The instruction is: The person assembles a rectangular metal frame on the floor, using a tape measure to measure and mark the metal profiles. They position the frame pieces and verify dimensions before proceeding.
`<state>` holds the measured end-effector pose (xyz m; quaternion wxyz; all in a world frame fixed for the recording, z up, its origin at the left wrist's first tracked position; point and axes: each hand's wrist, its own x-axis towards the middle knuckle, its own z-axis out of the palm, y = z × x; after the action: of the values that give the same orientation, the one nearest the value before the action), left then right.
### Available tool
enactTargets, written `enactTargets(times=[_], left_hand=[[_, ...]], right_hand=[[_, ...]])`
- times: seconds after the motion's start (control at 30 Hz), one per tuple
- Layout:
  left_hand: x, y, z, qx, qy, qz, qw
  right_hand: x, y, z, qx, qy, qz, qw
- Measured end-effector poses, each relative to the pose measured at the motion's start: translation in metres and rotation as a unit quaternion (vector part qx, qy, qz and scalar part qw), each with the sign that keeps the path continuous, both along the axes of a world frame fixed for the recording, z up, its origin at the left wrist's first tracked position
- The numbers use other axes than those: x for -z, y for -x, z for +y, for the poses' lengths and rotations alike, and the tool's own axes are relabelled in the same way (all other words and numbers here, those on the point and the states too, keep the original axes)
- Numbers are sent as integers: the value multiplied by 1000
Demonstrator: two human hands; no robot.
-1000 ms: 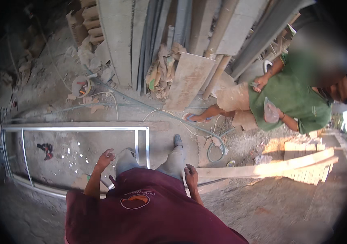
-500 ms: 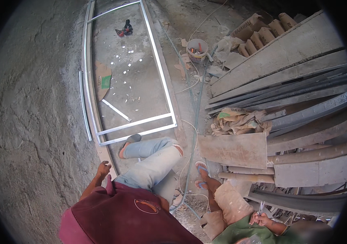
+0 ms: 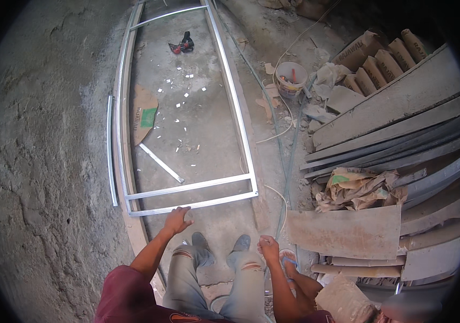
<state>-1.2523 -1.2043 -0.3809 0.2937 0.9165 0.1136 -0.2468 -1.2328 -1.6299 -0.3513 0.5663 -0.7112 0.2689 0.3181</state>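
Observation:
A long metal frame (image 3: 195, 206) of silvery channel bars lies across two wooden planks on the ground, with a second crossbar near its close end. My left hand (image 3: 178, 219) is at the frame's near bar, fingers stretched out and thumb apart, holding nothing; whether it touches the bar is unclear. My right hand (image 3: 268, 247) is closed in a loose fist beside my right knee, off the frame, and nothing shows in it. A loose short channel piece (image 3: 161, 162) lies slanted inside the frame.
Inside the frame are a red-and-black power tool (image 3: 182, 44), torn brown paper (image 3: 145, 116) and scattered light scraps. To the right are a bucket (image 3: 290, 81), cables, cardboard boxes (image 3: 376, 72) and stacked boards (image 3: 391, 97). A co-worker's sandalled foot (image 3: 289, 258) is close by my right arm.
My body has turned to face the frame, and both feet now stand before its near end. My left hand has moved forward to the near bar, and my right hand has come into view.

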Motion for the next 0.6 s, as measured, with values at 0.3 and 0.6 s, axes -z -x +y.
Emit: enactTargets(times=[0.3, 0.6], left_hand=[[164, -25, -5, 185, -38, -100, 977], [226, -42, -47, 176, -14, -32, 984]], right_hand=[[244, -111, -6, -231, 181, -300, 908], [287, -116, -4, -265, 111, -442, 850]])
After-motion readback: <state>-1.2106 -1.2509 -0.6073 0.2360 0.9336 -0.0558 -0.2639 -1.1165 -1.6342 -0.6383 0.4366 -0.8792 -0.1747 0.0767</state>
